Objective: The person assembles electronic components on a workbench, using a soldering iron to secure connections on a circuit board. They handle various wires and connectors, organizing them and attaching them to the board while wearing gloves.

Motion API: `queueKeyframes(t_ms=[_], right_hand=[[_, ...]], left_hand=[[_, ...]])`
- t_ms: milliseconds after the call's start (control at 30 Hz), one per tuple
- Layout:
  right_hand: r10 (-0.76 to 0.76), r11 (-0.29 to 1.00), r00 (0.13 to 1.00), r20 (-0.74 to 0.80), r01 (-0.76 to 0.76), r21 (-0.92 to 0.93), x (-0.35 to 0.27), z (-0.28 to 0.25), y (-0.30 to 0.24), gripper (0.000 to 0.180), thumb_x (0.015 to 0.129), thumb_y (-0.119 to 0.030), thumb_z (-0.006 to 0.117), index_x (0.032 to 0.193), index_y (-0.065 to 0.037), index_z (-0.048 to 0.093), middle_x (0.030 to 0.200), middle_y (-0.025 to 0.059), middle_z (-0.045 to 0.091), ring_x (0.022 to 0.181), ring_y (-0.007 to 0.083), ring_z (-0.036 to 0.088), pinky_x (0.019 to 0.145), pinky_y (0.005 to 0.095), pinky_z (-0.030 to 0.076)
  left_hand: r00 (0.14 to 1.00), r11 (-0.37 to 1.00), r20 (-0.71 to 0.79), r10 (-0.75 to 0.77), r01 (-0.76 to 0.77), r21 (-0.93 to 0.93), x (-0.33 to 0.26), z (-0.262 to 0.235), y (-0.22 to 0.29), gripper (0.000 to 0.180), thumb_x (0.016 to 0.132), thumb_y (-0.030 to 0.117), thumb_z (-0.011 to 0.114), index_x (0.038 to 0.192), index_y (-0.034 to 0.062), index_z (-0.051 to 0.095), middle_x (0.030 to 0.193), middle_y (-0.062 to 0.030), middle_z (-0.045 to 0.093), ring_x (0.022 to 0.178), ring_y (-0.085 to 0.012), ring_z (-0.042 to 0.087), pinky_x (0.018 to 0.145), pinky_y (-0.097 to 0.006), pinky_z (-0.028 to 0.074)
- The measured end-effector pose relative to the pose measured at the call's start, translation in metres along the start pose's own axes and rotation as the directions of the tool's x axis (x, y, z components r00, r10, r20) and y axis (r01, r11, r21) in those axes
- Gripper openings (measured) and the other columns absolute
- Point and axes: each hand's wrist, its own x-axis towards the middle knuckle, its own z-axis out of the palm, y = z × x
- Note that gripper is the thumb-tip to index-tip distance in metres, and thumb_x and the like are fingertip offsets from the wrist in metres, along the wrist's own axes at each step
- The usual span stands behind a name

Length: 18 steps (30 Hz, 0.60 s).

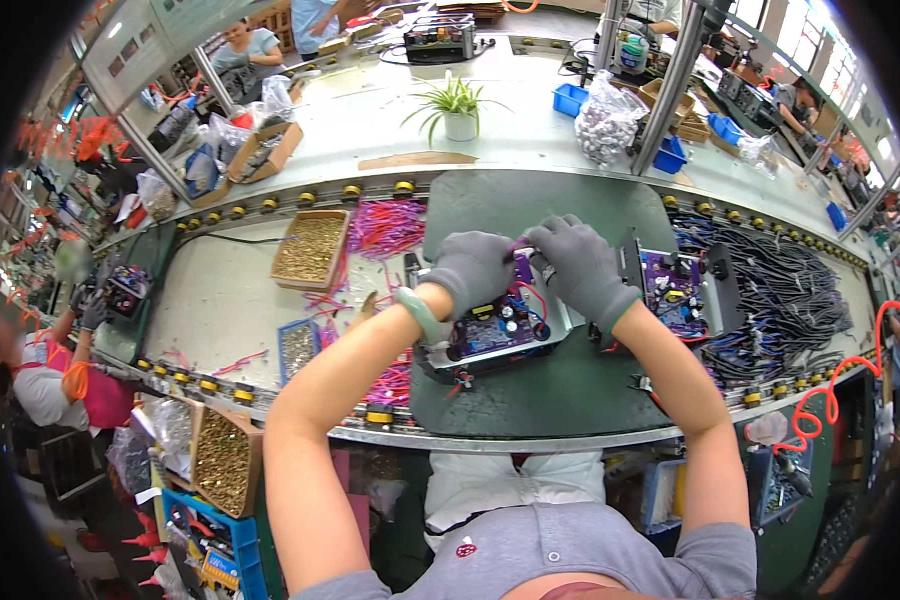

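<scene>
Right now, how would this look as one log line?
left hand: far end of board | right hand: same end | second board: to the right | cables: farther right

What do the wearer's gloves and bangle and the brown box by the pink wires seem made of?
Gloves: soft creases, matte grey; probably fabric. Bangle: smooth, pale green, seemingly rigid; stone, glass or plastic, unclear. Box: dull brown walls suggest cardboard.

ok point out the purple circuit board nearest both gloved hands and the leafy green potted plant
Purple circuit board (499, 320), head view: middle of its face
Leafy green potted plant (452, 101), head view: central leaves
</scene>
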Motion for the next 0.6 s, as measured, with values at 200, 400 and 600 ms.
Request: queueKeyframes(t_ms=[200, 400, 600], right_hand=[[0.42, 0.825, 0.871, 0.256, -0.484, 0.291, -0.031, 0.014, 0.024, 0.039, 0.092, -0.017, 0.058, 0.13, -0.005, 0.054, 0.106, 0.0249, 0.067, 0.099, 0.0434, 0.064, 0.086, 0.0485, 0.05], [0.37, 0.822, 0.9, 0.229, -0.432, 0.372, -0.028, 0.015, 0.023, 0.037, 0.093, -0.014, 0.057, 0.128, -0.004, 0.055, 0.097, 0.0263, 0.067, 0.093, 0.044, 0.065, 0.08, 0.049, 0.05], [0.386, 0.796, 0.897, 0.213, -0.441, 0.415, -0.029, 0.015, 0.019, 0.037, 0.092, -0.01, 0.057, 0.129, -0.006, 0.057, 0.096, 0.0249, 0.068, 0.091, 0.0424, 0.066, 0.077, 0.0454, 0.052]], left_hand=[[0.997, 0.998, 0.061, 0.057, -0.056, -0.023, 0.021, 0.013, 0.016, 0.022, 0.093, 0.03, 0.055, 0.101, 0.0158, 0.07, 0.091, -0.0088, 0.072, 0.09, -0.0314, 0.07, 0.081, -0.044, 0.054], [0.99, 0.993, 0.137, 0.025, -0.009, -0.116, 0.023, 0.011, 0.009, 0.023, 0.094, 0.03, 0.053, 0.102, 0.016, 0.07, 0.091, -0.0111, 0.072, 0.091, -0.0326, 0.07, 0.083, -0.045, 0.053], [0.997, 0.969, 0.075, 0.002, 0.017, -0.248, 0.018, 0.017, 0.006, 0.024, 0.093, 0.032, 0.053, 0.103, 0.0169, 0.07, 0.095, -0.0123, 0.072, 0.094, -0.0333, 0.069, 0.085, -0.045, 0.052]])
